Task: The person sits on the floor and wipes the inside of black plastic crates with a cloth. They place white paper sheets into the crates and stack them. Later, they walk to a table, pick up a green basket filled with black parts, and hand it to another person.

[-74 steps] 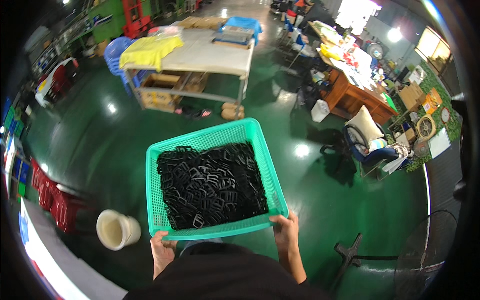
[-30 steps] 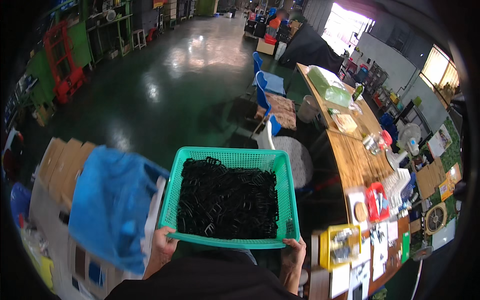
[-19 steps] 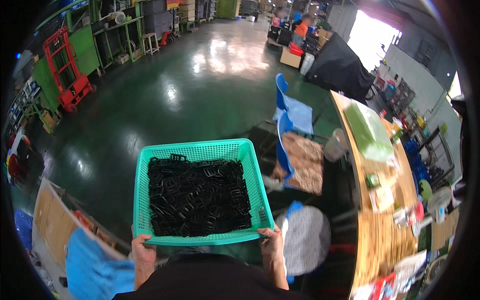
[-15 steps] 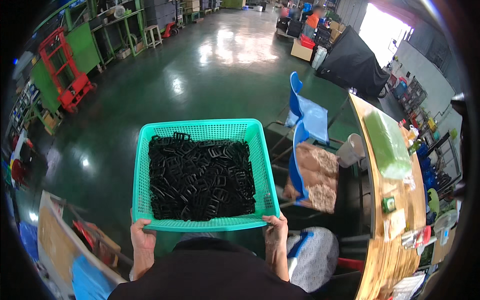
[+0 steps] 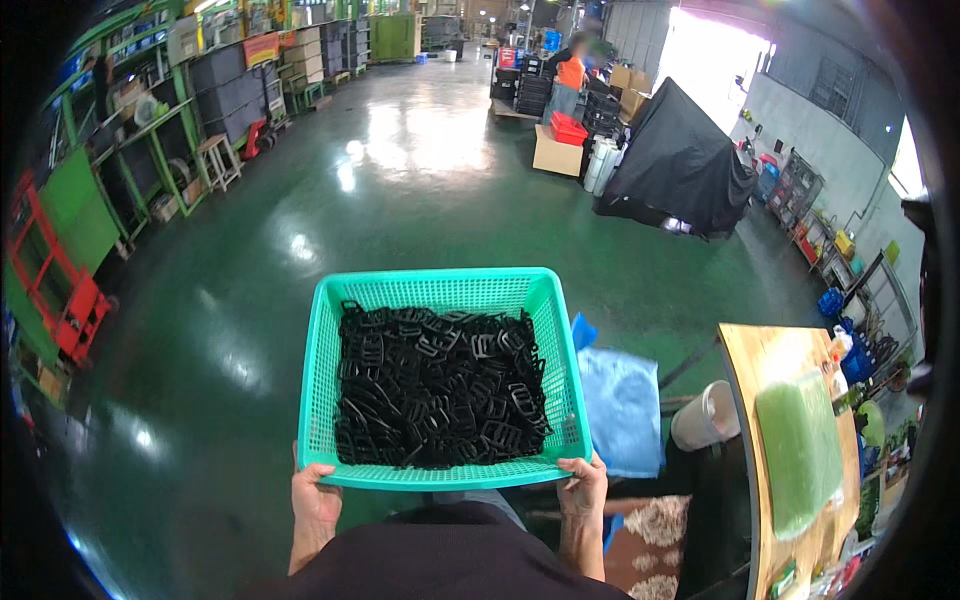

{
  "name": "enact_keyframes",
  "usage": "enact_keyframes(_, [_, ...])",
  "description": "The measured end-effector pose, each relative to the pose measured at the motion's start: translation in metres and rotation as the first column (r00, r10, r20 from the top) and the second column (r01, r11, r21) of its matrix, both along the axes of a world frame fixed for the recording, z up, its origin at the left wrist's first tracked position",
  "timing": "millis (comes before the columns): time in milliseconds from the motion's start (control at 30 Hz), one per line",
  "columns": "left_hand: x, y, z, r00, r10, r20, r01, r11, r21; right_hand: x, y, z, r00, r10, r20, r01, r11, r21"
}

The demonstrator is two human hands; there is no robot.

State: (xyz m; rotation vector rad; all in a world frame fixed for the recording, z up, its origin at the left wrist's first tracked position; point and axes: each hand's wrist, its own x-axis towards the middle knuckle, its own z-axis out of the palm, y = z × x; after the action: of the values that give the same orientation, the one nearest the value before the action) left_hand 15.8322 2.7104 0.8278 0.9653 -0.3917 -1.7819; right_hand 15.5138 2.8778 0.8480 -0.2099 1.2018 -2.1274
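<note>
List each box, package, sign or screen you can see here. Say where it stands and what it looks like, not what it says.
Cardboard box: far floor, tan, rectangular.
Sign board: on left shelving, orange, rectangular.
Green plastic package: on wooden table at right, flat.
No screens visible.

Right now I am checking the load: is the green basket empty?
No, the green basket is piled with black plastic parts, and the left hand and right hand grip its near rim.
</note>
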Motion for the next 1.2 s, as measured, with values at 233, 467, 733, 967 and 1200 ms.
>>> enact_keyframes(233, [-0.017, -0.005, -0.019, 0.998, 0.018, -0.055, -0.021, 0.998, -0.055, -0.024, -0.013, -0.018, 0.984, 0.060, 0.166, -0.076, 0.993, 0.091])
enact_keyframes(467, [-0.019, -0.033, -0.018, 0.985, -0.169, -0.028, 0.168, 0.985, -0.028, -0.016, 0.000, -0.011, 0.978, -0.036, 0.205, 0.014, 0.994, 0.108])
enact_keyframes(733, [-0.023, -0.043, -0.020, 0.976, -0.197, -0.091, 0.193, 0.980, -0.052, 0.018, 0.001, -0.002, 0.982, -0.160, 0.096, 0.147, 0.980, 0.136])
enact_keyframes(967, [0.011, -0.008, -0.018, 0.975, -0.123, -0.183, 0.147, 0.982, 0.122, 0.016, 0.012, 0.012, 0.972, -0.168, 0.165, 0.136, 0.972, 0.189])
enact_keyframes(1200, [-0.005, -0.039, -0.013, 0.964, -0.220, -0.151, 0.202, 0.971, -0.126, 0.037, 0.019, 0.006, 0.973, -0.173, 0.152, 0.162, 0.983, 0.085])
